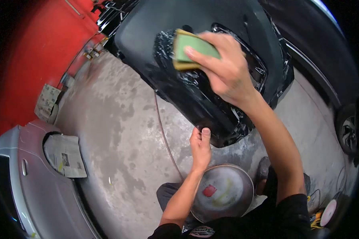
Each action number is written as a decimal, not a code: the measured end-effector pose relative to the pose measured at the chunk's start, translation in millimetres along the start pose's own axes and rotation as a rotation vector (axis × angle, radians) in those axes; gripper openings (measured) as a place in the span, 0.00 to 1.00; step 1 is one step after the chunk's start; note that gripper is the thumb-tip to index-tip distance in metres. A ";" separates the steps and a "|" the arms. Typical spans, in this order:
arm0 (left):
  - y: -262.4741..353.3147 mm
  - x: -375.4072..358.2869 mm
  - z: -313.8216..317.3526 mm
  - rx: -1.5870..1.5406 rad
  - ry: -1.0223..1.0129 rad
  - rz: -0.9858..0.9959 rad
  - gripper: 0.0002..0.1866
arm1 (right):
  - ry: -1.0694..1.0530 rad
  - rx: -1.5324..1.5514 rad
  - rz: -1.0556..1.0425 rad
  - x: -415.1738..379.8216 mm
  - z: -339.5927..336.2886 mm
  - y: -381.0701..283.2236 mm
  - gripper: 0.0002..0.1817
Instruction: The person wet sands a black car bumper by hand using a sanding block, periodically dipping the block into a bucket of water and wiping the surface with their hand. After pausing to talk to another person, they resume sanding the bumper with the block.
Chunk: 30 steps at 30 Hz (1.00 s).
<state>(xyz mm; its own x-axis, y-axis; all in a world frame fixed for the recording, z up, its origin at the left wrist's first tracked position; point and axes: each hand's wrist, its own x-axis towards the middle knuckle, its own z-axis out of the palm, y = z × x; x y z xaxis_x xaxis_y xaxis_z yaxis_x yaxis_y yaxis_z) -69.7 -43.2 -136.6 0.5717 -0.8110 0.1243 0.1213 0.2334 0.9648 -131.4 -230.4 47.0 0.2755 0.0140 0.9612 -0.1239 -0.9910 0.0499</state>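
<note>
The right hand (223, 65) pressed one green-and-yellow rectangular sponge (191, 49) flat on one glossy black car bumper (195, 91), its long axis apparently running upper-left to lower-right; the left hand (200, 145) gripped its lower edge.

The bare concrete floor (119, 131) is stained and blotchy (darker patches toward six o'clock). On it, a black car bumper (211, 99) rests at twelve o'clock, a round metal basin (223, 193) sits at six, and a grey car panel (32, 187) lies at eight.
</note>
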 end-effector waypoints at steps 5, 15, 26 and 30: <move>6.5 -4.7 -4.5 0.017 -0.031 -0.005 0.32 | 0.001 0.027 0.067 -14.9 -7.4 -11.7 0.25; 17.5 -2.5 0.3 0.034 0.001 0.006 0.32 | 0.004 0.025 0.070 -11.7 -1.5 -9.4 0.27; 4.5 -3.8 -1.8 -0.005 0.011 0.014 0.32 | -0.023 0.013 0.081 -8.5 -9.2 -12.5 0.25; 5.8 -2.7 -0.4 0.008 0.014 0.015 0.31 | -0.014 -0.019 0.048 -13.4 -10.3 -7.4 0.26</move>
<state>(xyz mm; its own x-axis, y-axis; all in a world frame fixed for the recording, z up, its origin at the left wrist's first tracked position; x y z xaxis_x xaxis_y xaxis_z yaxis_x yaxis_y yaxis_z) -70.3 -39.5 -131.5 0.5851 -0.7996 0.1355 0.1061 0.2411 0.9647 -143.9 -221.8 36.6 0.2818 -0.0356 0.9588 -0.1551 -0.9879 0.0089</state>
